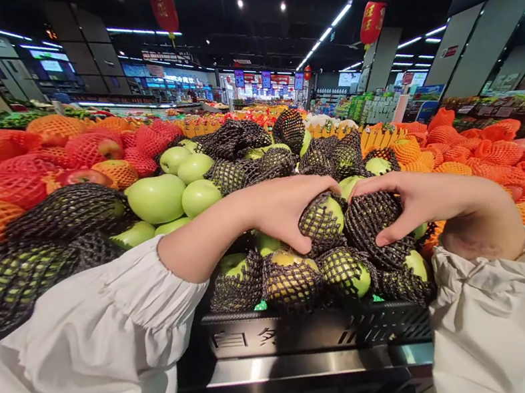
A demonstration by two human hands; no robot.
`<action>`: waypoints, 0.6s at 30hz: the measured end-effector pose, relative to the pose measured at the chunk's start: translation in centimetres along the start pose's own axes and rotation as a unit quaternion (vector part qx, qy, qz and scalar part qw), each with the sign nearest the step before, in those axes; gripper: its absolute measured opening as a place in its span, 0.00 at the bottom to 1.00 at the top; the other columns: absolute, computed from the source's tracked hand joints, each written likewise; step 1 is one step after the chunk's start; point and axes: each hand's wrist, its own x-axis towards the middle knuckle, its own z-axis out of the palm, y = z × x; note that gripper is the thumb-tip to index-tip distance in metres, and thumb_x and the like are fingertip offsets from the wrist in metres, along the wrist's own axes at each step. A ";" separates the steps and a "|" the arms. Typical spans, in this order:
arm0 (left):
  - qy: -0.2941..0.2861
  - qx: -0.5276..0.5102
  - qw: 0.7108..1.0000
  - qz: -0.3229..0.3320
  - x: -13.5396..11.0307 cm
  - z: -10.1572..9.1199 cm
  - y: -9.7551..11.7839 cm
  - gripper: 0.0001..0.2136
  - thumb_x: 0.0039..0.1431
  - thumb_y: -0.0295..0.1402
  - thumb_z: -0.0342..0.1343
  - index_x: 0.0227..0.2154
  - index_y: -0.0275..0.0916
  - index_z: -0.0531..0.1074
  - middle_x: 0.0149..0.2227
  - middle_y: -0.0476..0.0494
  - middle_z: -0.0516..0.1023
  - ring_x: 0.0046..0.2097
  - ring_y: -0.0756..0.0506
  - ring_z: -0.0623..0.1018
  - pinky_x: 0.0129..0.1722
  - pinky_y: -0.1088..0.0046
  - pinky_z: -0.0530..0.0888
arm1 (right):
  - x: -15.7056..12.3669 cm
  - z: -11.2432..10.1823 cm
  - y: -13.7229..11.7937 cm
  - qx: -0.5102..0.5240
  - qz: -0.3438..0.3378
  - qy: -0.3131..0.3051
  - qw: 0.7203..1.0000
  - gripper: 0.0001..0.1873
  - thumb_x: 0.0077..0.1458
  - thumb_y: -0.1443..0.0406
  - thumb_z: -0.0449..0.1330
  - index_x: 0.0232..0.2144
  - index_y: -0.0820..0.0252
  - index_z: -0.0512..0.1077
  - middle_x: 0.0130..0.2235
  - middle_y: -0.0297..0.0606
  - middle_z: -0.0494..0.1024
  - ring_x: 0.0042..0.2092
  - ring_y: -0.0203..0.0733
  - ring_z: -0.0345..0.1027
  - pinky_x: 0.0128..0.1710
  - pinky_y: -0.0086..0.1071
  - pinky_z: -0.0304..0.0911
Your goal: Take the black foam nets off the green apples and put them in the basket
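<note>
My left hand [289,205] curls round a green apple [324,223] in a black foam net, its thumb on the near side. Beside it, my right hand [406,201] grips another netted apple [373,221], almost wholly covered by its black net. The far fingers of both hands are hidden behind the fruit. Several more netted green apples lie below my hands along the front, among them a yellowish one [291,278]. They sit in a black crate [316,326] with a slotted front wall.
Bare green apples [157,199] are piled left of my left wrist. Apples in red and orange nets [101,147] heap up at the far left. More fruit in orange and red nets [505,164] lies to the right. A metal ledge [297,363] runs below the crate.
</note>
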 end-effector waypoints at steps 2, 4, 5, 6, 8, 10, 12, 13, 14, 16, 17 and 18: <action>0.062 -0.021 0.998 0.020 -0.1 -0.4 -0.7 0.38 0.40 0.35 0.66 0.59 0.39 0.64 0.59 0.36 0.74 0.58 0.35 0.75 0.59 0.60 0.70 | 0.1 0.1 0.0 -0.010 0.006 -0.004 1.000 0.44 0.37 0.47 0.72 0.57 0.57 0.75 0.56 0.41 0.78 0.56 0.59 0.72 0.63 0.48 0.65; 0.121 -0.033 0.992 0.020 -0.2 -0.8 -1.4 0.39 0.40 0.35 0.66 0.59 0.39 0.63 0.61 0.36 0.71 0.60 0.34 0.73 0.61 0.58 0.68 | 0.2 0.1 0.0 -0.009 -0.006 -0.007 1.000 0.44 0.38 0.47 0.72 0.56 0.58 0.75 0.57 0.41 0.77 0.56 0.59 0.72 0.63 0.47 0.65; 0.148 -0.034 0.988 0.014 -0.3 -0.9 -1.8 0.39 0.40 0.35 0.66 0.60 0.39 0.63 0.62 0.36 0.71 0.61 0.34 0.73 0.62 0.57 0.68 | 0.3 0.0 0.0 -0.007 -0.016 -0.008 1.000 0.43 0.38 0.47 0.72 0.56 0.58 0.75 0.58 0.42 0.77 0.57 0.59 0.72 0.63 0.46 0.65; 0.171 -0.031 0.985 0.006 -0.3 -1.0 -2.2 0.40 0.40 0.35 0.65 0.60 0.40 0.62 0.62 0.36 0.70 0.62 0.34 0.72 0.63 0.56 0.67 | 0.4 0.0 -0.1 -0.004 -0.025 -0.009 1.000 0.42 0.39 0.47 0.72 0.55 0.59 0.76 0.58 0.42 0.76 0.57 0.59 0.71 0.63 0.45 0.65; 0.201 -0.017 0.979 -0.010 -0.2 -1.1 -2.8 0.39 0.41 0.35 0.66 0.60 0.40 0.62 0.62 0.36 0.70 0.62 0.34 0.72 0.63 0.54 0.67 | 0.5 0.0 -0.3 0.005 -0.041 -0.016 0.999 0.40 0.40 0.46 0.71 0.53 0.59 0.77 0.56 0.42 0.77 0.57 0.58 0.71 0.60 0.44 0.67; 0.207 0.003 0.978 -0.019 -0.1 -0.8 -3.2 0.39 0.41 0.35 0.66 0.60 0.39 0.62 0.61 0.35 0.71 0.61 0.34 0.72 0.63 0.54 0.67 | 0.7 0.0 -0.5 0.025 -0.050 -0.033 0.998 0.37 0.43 0.44 0.70 0.50 0.58 0.78 0.54 0.41 0.79 0.55 0.57 0.72 0.57 0.42 0.69; 0.203 0.019 0.979 -0.021 0.1 -0.5 -3.3 0.38 0.41 0.36 0.66 0.59 0.39 0.63 0.60 0.34 0.72 0.60 0.33 0.72 0.62 0.53 0.67 | 1.0 0.2 -0.8 0.047 -0.053 -0.041 0.997 0.35 0.44 0.44 0.69 0.48 0.58 0.78 0.52 0.39 0.80 0.54 0.54 0.73 0.55 0.41 0.70; 0.201 0.024 0.979 -0.020 0.2 -0.3 -3.3 0.38 0.41 0.36 0.66 0.59 0.39 0.63 0.59 0.34 0.72 0.60 0.33 0.73 0.62 0.53 0.67 | 1.2 0.2 -1.0 0.053 -0.050 -0.041 0.997 0.34 0.45 0.43 0.69 0.48 0.58 0.78 0.50 0.39 0.80 0.52 0.53 0.74 0.54 0.41 0.70; 0.198 0.028 0.980 -0.019 0.4 -0.2 -3.3 0.38 0.41 0.36 0.66 0.58 0.39 0.64 0.59 0.35 0.72 0.60 0.33 0.73 0.62 0.53 0.67 | 1.3 0.3 -1.1 0.055 -0.045 -0.036 0.997 0.33 0.45 0.43 0.69 0.47 0.58 0.78 0.49 0.38 0.81 0.50 0.52 0.75 0.53 0.42 0.70; 0.188 0.031 0.982 -0.019 0.5 0.0 -3.1 0.37 0.41 0.36 0.66 0.58 0.40 0.64 0.59 0.35 0.72 0.59 0.33 0.72 0.61 0.52 0.67 | 1.6 0.5 -1.1 0.047 -0.036 -0.022 0.998 0.32 0.45 0.43 0.69 0.45 0.58 0.78 0.45 0.37 0.82 0.46 0.51 0.76 0.49 0.41 0.71; 0.182 0.032 0.983 -0.021 0.5 0.0 -2.9 0.37 0.41 0.36 0.66 0.58 0.40 0.63 0.59 0.35 0.72 0.59 0.32 0.72 0.61 0.52 0.67 | 1.6 0.5 -1.0 0.042 -0.033 -0.011 0.999 0.31 0.45 0.44 0.69 0.45 0.57 0.78 0.43 0.37 0.82 0.44 0.51 0.76 0.47 0.41 0.71; 0.175 0.033 0.984 -0.024 0.5 0.0 -2.8 0.37 0.41 0.36 0.66 0.58 0.41 0.63 0.59 0.35 0.71 0.60 0.32 0.72 0.61 0.52 0.67 | 1.7 0.5 -0.9 0.039 -0.030 0.004 0.999 0.31 0.44 0.44 0.70 0.45 0.56 0.78 0.42 0.36 0.82 0.43 0.50 0.76 0.46 0.41 0.71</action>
